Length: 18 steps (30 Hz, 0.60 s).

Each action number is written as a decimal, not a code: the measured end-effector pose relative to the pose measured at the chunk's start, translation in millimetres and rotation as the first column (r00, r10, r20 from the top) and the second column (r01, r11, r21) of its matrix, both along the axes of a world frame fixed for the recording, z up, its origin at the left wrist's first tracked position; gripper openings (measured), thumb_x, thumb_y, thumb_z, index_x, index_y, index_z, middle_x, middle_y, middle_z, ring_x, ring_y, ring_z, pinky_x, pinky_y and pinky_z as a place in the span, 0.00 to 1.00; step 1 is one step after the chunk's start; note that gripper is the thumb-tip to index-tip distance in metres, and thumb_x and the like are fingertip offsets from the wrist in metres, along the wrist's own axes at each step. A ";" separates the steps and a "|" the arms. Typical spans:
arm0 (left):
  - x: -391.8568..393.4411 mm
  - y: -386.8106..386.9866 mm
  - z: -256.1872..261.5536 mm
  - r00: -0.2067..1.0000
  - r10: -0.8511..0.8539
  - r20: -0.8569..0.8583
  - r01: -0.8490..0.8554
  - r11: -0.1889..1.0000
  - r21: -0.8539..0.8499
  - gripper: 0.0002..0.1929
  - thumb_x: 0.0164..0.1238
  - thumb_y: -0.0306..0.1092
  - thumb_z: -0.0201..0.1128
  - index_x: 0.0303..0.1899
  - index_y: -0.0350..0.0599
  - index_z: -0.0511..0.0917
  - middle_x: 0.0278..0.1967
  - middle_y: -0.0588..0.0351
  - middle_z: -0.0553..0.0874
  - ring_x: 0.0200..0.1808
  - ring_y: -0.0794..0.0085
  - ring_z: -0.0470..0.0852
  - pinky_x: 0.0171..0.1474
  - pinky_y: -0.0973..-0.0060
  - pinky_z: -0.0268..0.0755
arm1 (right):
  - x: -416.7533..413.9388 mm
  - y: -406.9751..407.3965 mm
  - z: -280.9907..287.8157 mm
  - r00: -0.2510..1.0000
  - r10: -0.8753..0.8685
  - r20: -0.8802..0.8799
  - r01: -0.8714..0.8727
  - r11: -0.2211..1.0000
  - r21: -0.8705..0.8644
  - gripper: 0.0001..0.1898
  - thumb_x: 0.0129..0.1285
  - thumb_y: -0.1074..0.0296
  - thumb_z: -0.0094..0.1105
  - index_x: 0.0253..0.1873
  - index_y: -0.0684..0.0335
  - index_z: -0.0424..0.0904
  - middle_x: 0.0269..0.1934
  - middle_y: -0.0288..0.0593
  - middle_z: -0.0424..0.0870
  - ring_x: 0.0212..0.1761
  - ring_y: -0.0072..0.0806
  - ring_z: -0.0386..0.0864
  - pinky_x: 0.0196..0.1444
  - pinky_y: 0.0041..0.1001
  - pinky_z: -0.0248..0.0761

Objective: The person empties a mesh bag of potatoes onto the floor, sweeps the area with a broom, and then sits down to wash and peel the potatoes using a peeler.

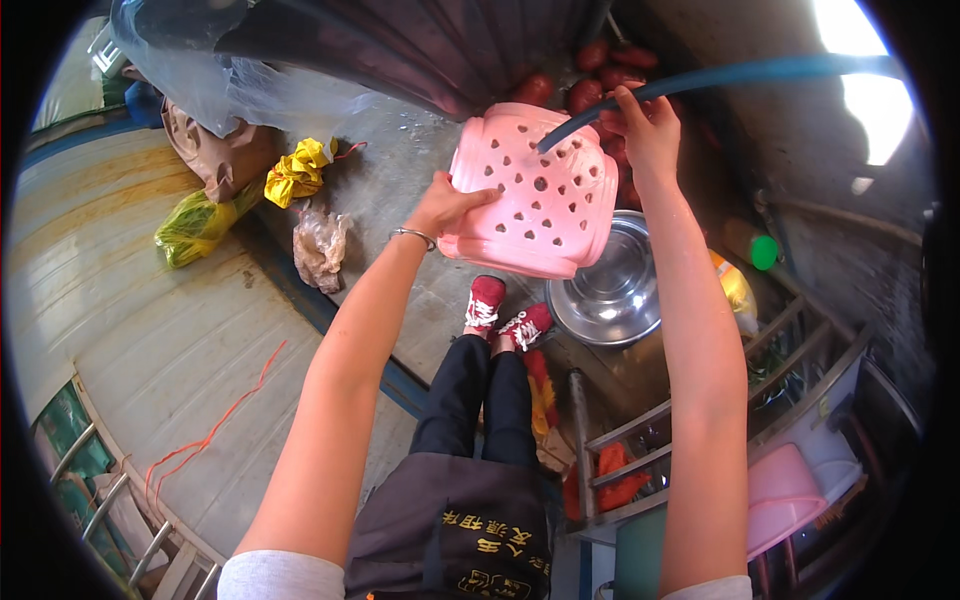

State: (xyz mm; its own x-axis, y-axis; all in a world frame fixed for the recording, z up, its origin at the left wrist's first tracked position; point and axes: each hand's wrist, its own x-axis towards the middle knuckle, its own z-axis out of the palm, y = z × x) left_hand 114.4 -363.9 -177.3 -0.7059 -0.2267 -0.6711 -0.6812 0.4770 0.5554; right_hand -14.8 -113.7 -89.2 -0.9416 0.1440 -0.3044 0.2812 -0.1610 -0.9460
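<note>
My left hand (450, 206) grips the left edge of a pink plastic basket (517, 236) with small heart-shaped holes, its thumb lying on the perforated face. The basket is held up above the floor. Between the fingers of my right hand (646, 127) is a blue hose (720, 78), whose open end points at the basket's perforated face. Below and to the right of the basket, partly covered by it, a round stainless steel basin (619, 289) stands on the floor. Reddish tubers (585, 94) lie beyond the basket, partly hidden by it and by my right hand.
Yellow bags (300, 171), a crumpled clear plastic bag (320, 251) and greens in a bag (191, 225) lie to the left. A dark plastic sheet (420, 52) hangs at the top. A metal rack (637, 457) and a bottle with a green cap (763, 253) are at the right.
</note>
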 end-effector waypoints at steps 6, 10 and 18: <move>-8.5 23.4 8.1 0.995 0.052 0.080 -0.036 0.981 -0.189 0.49 0.50 0.70 0.56 0.52 0.22 0.65 0.44 0.31 0.78 0.49 0.51 0.79 0.49 0.65 0.71 | 5.2 11.9 1.7 0.994 0.105 0.011 -0.105 0.988 0.114 0.09 0.61 0.71 0.59 0.43 0.69 0.73 0.31 0.41 0.80 0.25 0.23 0.80 0.27 0.19 0.75; -1.7 -2.7 -7.7 0.997 0.069 0.033 -0.064 0.988 -0.137 0.45 0.58 0.70 0.45 0.51 0.22 0.67 0.45 0.28 0.77 0.49 0.47 0.79 0.49 0.64 0.73 | -8.4 53.8 -17.6 0.996 0.040 0.075 -0.063 0.936 0.347 0.13 0.60 0.72 0.58 0.48 0.70 0.72 0.35 0.43 0.81 0.30 0.23 0.81 0.27 0.21 0.74; 23.4 19.3 72.3 0.991 0.066 0.117 -0.100 0.945 0.312 0.29 0.49 0.40 0.73 0.46 0.33 0.67 0.35 0.53 0.79 0.30 0.71 0.80 0.24 0.72 0.76 | 51.6 119.8 -39.0 0.998 0.033 0.050 -0.060 0.580 0.812 0.32 0.54 0.68 0.62 0.63 0.69 0.62 0.50 0.56 0.74 0.48 0.41 0.75 0.53 0.32 0.68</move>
State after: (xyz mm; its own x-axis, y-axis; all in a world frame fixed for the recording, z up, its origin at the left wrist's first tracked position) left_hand 137.8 -344.5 -105.0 -0.6164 -0.0451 -0.7861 -0.7726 0.2275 0.5928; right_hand 36.7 6.1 -128.2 -0.9479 0.3003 -0.1067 0.2923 0.6859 -0.6664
